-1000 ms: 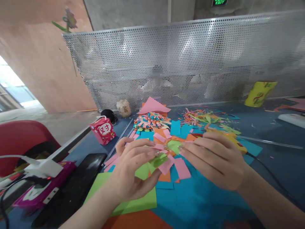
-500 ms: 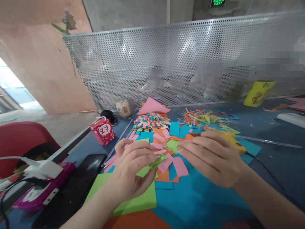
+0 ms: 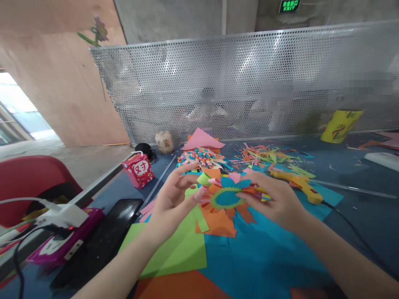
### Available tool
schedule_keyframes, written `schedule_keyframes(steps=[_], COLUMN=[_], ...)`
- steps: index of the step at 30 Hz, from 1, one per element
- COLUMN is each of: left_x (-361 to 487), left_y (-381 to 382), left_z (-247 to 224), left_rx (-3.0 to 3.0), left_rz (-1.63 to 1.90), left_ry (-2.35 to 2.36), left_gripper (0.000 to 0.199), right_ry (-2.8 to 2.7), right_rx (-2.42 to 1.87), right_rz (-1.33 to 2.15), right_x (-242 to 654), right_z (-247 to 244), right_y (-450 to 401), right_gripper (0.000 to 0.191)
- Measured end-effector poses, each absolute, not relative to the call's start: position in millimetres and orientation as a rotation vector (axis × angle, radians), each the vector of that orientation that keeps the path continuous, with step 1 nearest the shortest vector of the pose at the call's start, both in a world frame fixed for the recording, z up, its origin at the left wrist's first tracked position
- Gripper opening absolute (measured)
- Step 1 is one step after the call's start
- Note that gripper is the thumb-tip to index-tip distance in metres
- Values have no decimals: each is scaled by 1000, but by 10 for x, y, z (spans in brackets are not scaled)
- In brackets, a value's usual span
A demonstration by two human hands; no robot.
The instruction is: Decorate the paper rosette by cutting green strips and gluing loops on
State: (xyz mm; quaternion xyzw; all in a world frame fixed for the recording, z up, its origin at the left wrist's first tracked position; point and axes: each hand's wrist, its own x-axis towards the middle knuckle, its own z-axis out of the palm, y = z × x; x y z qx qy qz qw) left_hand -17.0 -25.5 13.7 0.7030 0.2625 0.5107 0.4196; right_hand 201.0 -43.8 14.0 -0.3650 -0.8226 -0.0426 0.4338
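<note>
Multicoloured sheet-material flower with green-ringed round blue centre (image 3: 227,199): wearer's 12 o'clock, between hands | Right hand (image 3: 276,201): pinching its 3-o'clock rim | Left hand (image 3: 172,198): at 9-o'clock petals, grip unclear | Progress: centre, upper petals apparently fitted; remainder indeterminable

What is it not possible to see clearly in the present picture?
In the head view:
Right hand: some fingertips hidden behind the flower-like piece.
Left hand: blur hides whether it grips a petal.
Red chair: cut off by the left edge.
Yellow container: lettering too blurred.
Person: blurred behind the perforated panel.
</note>
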Motion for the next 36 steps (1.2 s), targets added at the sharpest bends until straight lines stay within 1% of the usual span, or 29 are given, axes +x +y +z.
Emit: schedule_keyframes(steps=[3, 6, 11, 15, 21, 24, 28, 31, 33, 36], left_x=[-139, -124, -125, -126, -115, -116, -134, -149, -155, -167], left_y=[-233, -219, -179, -161, -180, -164, -129, -117, -114, -112], left_z=[157, 159, 129, 113, 133, 123, 97, 87, 92, 120], left_rx=[1507, 1405, 1323, 1286, 1253, 1339, 1445, 1470, 1456, 1407], left_rz=[1143, 1125, 1170, 1129, 1132, 1170, 1253, 1274, 1306, 1423], left_ry=[628, 677, 775, 786, 778, 844, 943, 955, 925, 912], left_gripper=[42, 42, 38, 40, 32, 32, 34, 34, 34, 33], right_ry=[-2020, -2013, -1939, -1840, -1728, -1708, -1743, -1790, -1840, -1932], right_rx=[-965, -994, -1014, -1044, -932, -932, -941, -1006, -1085, -1046], right_rz=[70, 210, 459, 620, 926, 981, 915, 798, 549, -150], right_x=[1986, 1966, 1938, 1908, 1894, 1904, 1901, 1897, 1913, 1976], right_z=[109, 83, 35, 33, 68, 76, 84, 63, 34, 6], right_y=[-429, -403, -353, -338, -323, -320, -321, -320, -318, -326], right_gripper=[11, 11, 17, 13, 11, 11, 9, 12, 12, 9])
